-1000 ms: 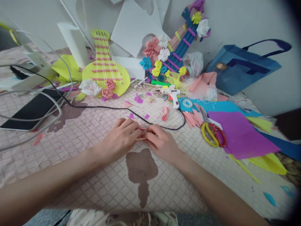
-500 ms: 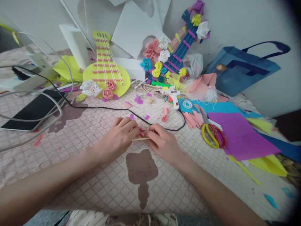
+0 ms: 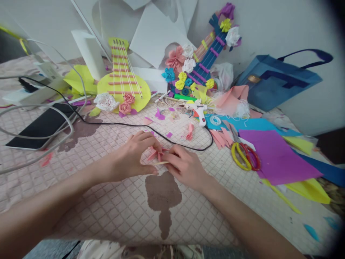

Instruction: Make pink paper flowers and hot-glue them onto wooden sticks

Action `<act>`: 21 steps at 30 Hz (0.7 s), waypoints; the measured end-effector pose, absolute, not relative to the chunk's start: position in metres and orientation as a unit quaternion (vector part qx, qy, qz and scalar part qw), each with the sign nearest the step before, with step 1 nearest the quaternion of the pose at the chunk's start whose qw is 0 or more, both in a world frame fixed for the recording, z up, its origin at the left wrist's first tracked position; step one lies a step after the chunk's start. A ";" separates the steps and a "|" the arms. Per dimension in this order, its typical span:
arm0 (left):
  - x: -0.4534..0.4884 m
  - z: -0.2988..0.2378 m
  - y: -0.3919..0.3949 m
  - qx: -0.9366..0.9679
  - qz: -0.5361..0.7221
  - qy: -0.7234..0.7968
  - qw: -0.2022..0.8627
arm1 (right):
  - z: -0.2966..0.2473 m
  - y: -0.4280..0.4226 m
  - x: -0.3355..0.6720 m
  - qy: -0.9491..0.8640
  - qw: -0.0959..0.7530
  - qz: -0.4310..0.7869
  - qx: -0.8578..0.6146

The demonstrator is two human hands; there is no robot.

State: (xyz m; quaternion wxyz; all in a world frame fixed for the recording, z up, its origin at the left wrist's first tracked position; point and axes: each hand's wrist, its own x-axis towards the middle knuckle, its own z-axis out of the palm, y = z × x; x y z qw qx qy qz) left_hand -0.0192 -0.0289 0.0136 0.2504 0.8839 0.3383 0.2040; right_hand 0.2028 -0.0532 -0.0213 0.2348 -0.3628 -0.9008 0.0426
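A small pink crepe-paper flower (image 3: 155, 154) with splayed petals is between my hands, near the middle of the table. My right hand (image 3: 185, 166) is closed, pinching a thin pale wooden stick (image 3: 161, 163) at the flower's near side; its fingertips partly cover the paper. On the other side, my left hand (image 3: 132, 156) has its thumb and forefinger spread apart. The left fingertips reach the flower's top edge, and the thumb lies by the stick's free end. Just beyond is a tied bundle of pink paper strips (image 3: 189, 132).
A white glue gun (image 3: 199, 110) lies behind, its black cord (image 3: 129, 125) crossing the table. Scissors (image 3: 240, 156) and purple paper (image 3: 277, 154) are at the right. A yellow paper guitar (image 3: 121, 86) and a blue one (image 3: 206, 63) lean at the back. A phone (image 3: 40, 127) lies left.
My left hand has opened from its pinch on the stick and shifted left, uncovering more of the pink flower. My right hand keeps its hold. The view has shifted slightly.
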 end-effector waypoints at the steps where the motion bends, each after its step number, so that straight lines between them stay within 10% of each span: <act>1: -0.020 0.015 -0.028 0.878 0.216 0.333 0.268 | -0.022 -0.053 0.203 -0.901 0.232 0.043 -0.365; 21: -0.015 0.021 -0.028 0.747 0.245 0.409 0.462 | -0.026 -0.054 0.204 -0.889 0.247 0.032 -0.385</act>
